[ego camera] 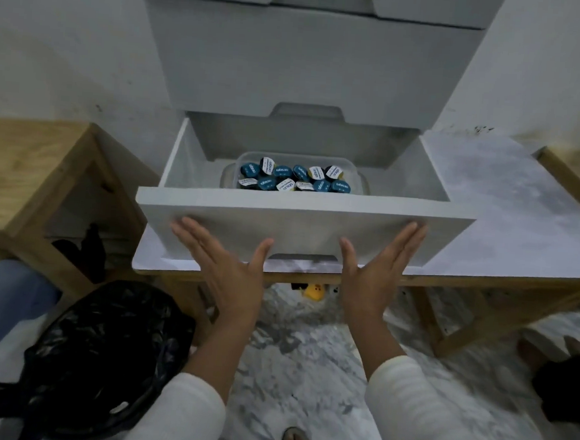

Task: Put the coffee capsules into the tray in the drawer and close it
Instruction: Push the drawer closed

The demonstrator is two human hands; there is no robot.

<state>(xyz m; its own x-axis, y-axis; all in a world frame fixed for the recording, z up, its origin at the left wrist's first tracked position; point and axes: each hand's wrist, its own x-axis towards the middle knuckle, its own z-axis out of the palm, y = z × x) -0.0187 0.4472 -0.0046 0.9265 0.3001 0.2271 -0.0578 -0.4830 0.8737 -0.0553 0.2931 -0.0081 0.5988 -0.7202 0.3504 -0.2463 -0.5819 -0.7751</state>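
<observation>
Both hands lie flat against the front panel of the open drawer, palms to the panel and holding nothing. The left hand sits on the left part of the panel, its fingers straight, slightly spread and angled up to the left, thumb pointing up toward the middle. The right hand mirrors it on the right part, its fingers straight, close together and reaching nearly to the panel's top edge. Between the two thumbs is the handle cut-out at the panel's lower edge. The drawer stands pulled out toward the near side, the lowest of a white drawer unit that rests on a pale desk. Inside it, toward the far end, is a clear plastic tray filled with coffee capsules, blue and white lids facing up. A black plastic bag lies at the near left, beside a wooden stool.
</observation>
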